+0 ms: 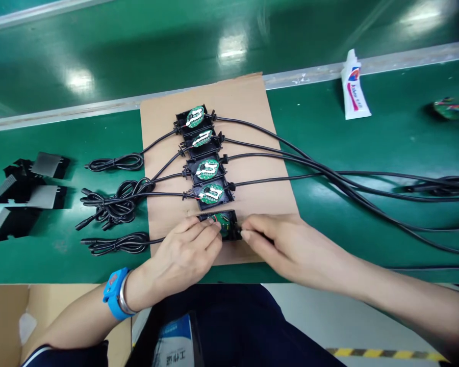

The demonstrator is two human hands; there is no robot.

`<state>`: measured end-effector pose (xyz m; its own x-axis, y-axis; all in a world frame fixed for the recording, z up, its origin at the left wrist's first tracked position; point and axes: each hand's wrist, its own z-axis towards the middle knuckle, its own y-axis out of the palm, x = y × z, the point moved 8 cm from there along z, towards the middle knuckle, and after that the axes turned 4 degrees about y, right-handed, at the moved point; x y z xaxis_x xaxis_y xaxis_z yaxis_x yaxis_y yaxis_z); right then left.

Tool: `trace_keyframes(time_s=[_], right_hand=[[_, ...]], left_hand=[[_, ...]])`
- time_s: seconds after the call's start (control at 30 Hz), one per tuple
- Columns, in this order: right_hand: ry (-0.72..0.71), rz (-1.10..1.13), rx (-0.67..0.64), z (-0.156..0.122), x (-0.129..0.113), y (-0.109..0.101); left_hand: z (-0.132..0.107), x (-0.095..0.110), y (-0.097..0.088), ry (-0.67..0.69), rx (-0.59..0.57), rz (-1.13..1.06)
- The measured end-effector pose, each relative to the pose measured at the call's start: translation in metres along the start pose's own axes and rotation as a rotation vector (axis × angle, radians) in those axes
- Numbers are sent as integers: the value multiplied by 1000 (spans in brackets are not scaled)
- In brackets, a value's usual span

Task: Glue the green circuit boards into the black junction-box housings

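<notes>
Several open black housings with round green circuit boards lie in a slanted row on a cardboard sheet (248, 102). My left hand (183, 252) has its fingertips closed on the nearest black housing (225, 221), over its green board. My right hand (286, 242) pinches the black cable where it leaves that housing's right end. The farther housings (206, 168) sit untouched, each with cables running left and right. A blue wristband (115, 293) is on my left wrist.
Coiled cable ends (115, 201) lie left of the cardboard, long cables (367, 186) trail off right. Black ribbed covers (23, 191) are stacked at far left. A white tube (354, 86) lies by the metal rail (61, 114); beyond it is a green conveyor belt. A cardboard box (3, 316) stands lower left.
</notes>
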<state>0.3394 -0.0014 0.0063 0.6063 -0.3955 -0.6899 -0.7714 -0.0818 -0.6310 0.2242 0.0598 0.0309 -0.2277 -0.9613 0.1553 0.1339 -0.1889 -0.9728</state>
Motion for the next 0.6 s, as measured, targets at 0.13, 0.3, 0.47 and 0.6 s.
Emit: trace_keyframes(time_s=[0.13, 0.3, 0.47, 0.6], right_hand=[[183, 255, -187, 12, 15, 9], [110, 101, -231, 13, 12, 7], [101, 103, -321, 19, 11, 7], [21, -52, -355, 23, 7, 5]], left_hand=[[2, 1, -3, -1, 5, 17], [3, 2, -3, -7, -20, 5], [4, 1, -1, -10, -59, -30], [6, -1, -3, -40, -35, -9]])
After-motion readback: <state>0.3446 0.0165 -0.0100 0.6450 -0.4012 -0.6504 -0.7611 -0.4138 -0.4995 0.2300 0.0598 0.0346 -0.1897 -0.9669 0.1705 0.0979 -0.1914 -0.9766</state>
